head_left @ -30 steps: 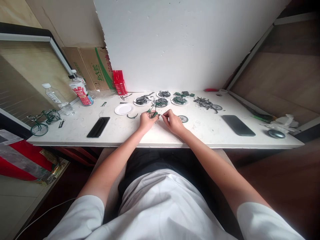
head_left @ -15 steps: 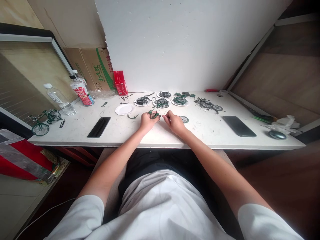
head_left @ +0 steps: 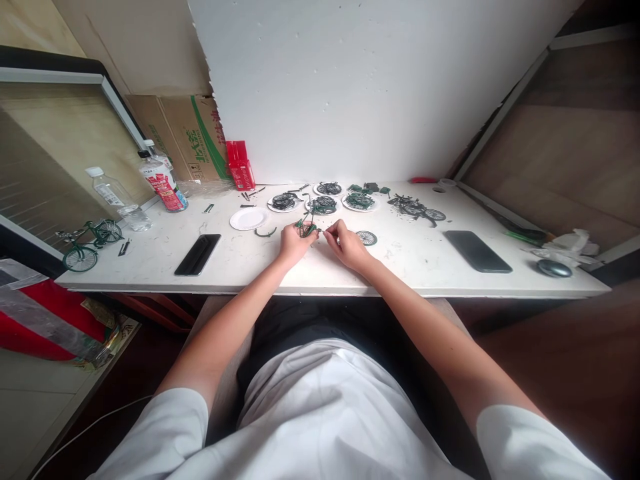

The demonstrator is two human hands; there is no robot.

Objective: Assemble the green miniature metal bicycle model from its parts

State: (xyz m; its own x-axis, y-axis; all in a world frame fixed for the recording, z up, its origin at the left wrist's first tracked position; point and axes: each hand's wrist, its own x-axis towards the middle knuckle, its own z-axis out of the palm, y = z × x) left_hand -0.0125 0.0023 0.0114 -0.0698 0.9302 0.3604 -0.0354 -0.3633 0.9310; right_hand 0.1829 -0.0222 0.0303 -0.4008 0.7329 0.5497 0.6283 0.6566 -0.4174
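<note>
Green model bike frame (head_left: 309,231), thin-tubed, gripped in left hand (head_left: 295,243) at mid-table, near side of the plates. One slim stem points up/far. Lower part hidden by fingers; finer detail too small to read.

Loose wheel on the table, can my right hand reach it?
Probably yes: the wheel lies close beside your right hand, and nothing visible blocks it, though that hand seems busy near the green frame.

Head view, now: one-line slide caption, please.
Left hand holding a green model bicycle frame, right hand close beside it, a loose wheel on the white table.
</note>
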